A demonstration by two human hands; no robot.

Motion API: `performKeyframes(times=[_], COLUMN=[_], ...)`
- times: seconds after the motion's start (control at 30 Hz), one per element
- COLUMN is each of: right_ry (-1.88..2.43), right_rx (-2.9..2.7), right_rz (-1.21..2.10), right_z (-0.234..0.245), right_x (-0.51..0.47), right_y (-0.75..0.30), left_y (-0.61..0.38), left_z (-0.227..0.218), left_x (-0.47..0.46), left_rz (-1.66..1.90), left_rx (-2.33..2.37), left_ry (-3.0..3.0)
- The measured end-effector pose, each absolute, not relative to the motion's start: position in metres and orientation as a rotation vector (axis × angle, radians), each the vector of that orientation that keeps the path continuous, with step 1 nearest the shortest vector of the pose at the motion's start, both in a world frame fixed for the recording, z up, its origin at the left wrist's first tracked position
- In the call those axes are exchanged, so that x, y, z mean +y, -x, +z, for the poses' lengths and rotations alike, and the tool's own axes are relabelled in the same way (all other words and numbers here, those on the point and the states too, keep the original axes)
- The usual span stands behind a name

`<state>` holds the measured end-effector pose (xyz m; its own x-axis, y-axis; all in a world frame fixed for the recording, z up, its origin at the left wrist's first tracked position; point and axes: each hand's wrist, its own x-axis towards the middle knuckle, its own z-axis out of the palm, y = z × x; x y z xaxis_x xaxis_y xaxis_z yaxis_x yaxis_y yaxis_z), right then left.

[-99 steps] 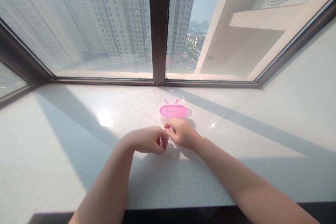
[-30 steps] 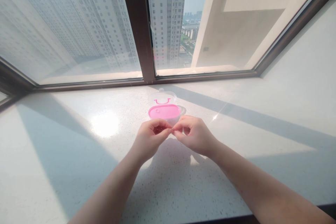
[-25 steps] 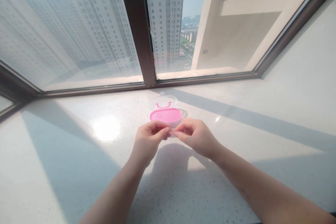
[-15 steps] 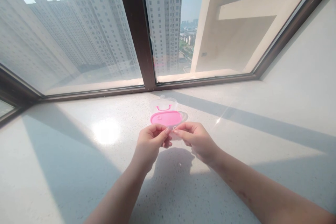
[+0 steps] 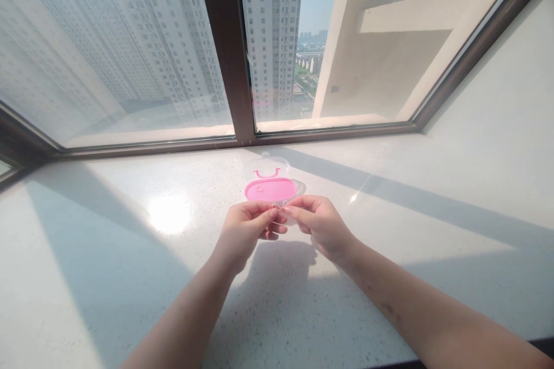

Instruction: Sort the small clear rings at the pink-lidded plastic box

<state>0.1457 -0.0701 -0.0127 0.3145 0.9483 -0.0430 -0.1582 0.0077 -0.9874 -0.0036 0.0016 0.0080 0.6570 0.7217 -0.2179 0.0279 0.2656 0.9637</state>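
Speckled white windowsill (image 5: 433, 196) carries a small clear plastic case (image 5: 264, 166) with a pink oval panel (image 5: 270, 189), near its far edge. Left hand (image 5: 244, 236) and right hand (image 5: 320, 228) curl closed, fingertips (image 5: 273, 213) meeting just before the case; anything pinched is too small to tell.

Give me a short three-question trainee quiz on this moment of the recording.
1. True or false: the clear plastic case lies on the speckled stone window sill.
2. What colour is the window frame?
A. White
B. Dark brown
C. Pink
3. The left hand and right hand are close together in front of the case. What colour is the oval part inside it?

Key: 1. True; 2. B; 3. Pink
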Motion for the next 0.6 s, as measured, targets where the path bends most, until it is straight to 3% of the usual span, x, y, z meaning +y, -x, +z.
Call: performKeyframes(times=[0.6], right_ry=[1.231], right_rx=[-0.903], right_rz=[1.096], right_z=[-0.014], right_x=[-0.072], right_y=[-0.143], left_y=[0.01], left_z=[-0.005], left_x=[0.008], left_rz=[0.527], left_rx=[0.661], left_ry=[-1.809])
